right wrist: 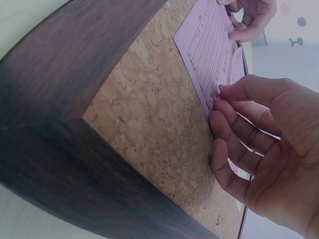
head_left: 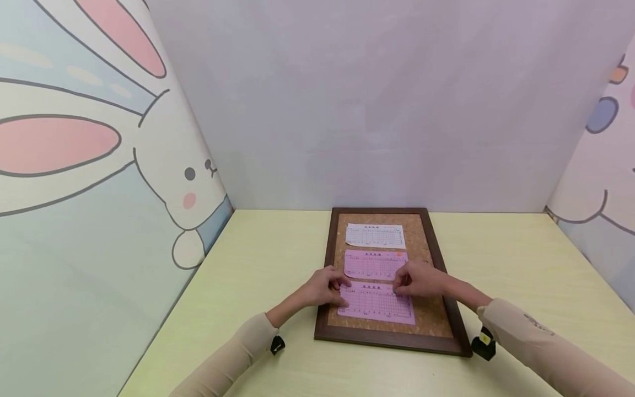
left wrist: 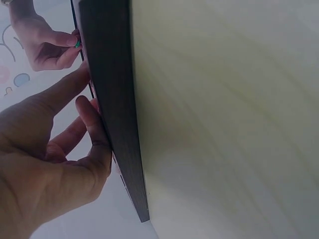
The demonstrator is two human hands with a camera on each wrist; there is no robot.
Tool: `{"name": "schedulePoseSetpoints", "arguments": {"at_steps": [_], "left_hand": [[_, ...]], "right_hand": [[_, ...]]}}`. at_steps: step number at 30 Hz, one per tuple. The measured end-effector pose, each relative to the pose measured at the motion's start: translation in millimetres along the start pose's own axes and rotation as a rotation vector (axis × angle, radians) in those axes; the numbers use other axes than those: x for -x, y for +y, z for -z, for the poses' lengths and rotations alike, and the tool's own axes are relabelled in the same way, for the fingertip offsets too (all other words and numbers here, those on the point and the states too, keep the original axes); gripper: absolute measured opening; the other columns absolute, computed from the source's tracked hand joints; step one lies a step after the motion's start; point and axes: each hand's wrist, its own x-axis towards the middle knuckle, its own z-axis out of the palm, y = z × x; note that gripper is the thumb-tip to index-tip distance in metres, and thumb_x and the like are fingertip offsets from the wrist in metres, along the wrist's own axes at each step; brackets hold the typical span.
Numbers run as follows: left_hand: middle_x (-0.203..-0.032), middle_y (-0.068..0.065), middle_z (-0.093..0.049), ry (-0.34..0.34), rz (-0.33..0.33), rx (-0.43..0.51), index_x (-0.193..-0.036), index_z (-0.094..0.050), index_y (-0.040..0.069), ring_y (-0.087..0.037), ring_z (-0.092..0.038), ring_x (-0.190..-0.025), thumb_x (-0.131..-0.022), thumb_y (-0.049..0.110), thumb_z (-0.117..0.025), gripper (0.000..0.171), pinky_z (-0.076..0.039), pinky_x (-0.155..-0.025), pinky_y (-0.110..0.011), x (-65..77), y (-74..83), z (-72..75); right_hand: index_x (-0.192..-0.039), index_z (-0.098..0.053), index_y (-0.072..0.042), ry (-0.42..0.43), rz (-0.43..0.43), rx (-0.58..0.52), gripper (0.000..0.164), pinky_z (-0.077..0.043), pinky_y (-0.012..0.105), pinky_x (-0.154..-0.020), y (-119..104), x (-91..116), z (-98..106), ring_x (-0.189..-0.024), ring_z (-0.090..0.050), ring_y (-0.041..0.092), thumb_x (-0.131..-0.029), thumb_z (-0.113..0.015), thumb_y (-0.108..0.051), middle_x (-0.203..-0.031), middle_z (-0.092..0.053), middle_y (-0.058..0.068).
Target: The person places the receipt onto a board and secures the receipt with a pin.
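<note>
A cork board (head_left: 433, 320) with a dark wooden frame lies on the table. On it, the nearest sheet is a pink printed slip (head_left: 372, 306). At its upper right corner my right hand (head_left: 420, 279) pinches a small green push pin (left wrist: 78, 44) between thumb and forefinger, right at the paper. My left hand (head_left: 323, 288) rests its fingertips on the slip's left edge, thumb and fingers spread apart. Farther up the board lies a second pink slip (head_left: 369, 266), with an orange pin (head_left: 399, 253) near its top right. A white slip (head_left: 374, 236) is uppermost.
The pale yellow table (head_left: 268, 248) surrounds the board, its back edge meeting a plain light wall (head_left: 347, 138). Panels with cartoon animals stand at left and right. The raised frame (right wrist: 45, 50) borders the cork, and my forearms cross it from both sides.
</note>
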Motion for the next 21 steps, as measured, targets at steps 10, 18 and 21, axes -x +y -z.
{"name": "schedulePoseSetpoints", "arguments": {"at_steps": [10, 18, 21], "left_hand": [[-0.098, -0.012, -0.058, -0.001, 0.012, -0.001, -0.107, -0.074, 0.000, -0.015, -0.050, -0.087, -0.076, 0.007, -0.089, 0.035, -0.042, -0.073, -0.019, -0.8, -2.5, -0.7], [-0.097, -0.016, -0.058, 0.000, 0.003, 0.003, -0.107, -0.073, -0.002, -0.019, -0.051, -0.088, -0.077, 0.006, -0.089, 0.035, -0.041, -0.072, -0.019, -0.1, -0.8, -0.4], [-0.097, -0.016, -0.058, 0.001, 0.005, 0.002, -0.107, -0.073, -0.003, -0.020, -0.051, -0.089, -0.077, 0.005, -0.089, 0.035, -0.041, -0.072, -0.019, -0.5, -0.3, 0.1]], "right_hand": [[-0.084, -0.073, -0.008, -0.003, 0.010, -0.030, 0.007, -0.047, 0.018, -0.059, -1.5, 0.8, 3.6, -0.066, -0.054, -0.001, -0.091, -0.073, -0.008, -0.076, -0.068, -0.006], [-0.084, -0.074, -0.008, -0.034, 0.017, -0.036, 0.007, -0.049, 0.018, -0.059, -0.6, 1.3, 3.0, -0.065, -0.055, -0.001, -0.091, -0.074, -0.009, -0.075, -0.069, -0.006], [-0.083, -0.074, -0.009, -0.031, 0.017, -0.026, 0.008, -0.048, 0.018, -0.059, -1.7, 1.4, 3.0, -0.064, -0.055, -0.002, -0.091, -0.074, -0.009, -0.075, -0.069, -0.007]]}}
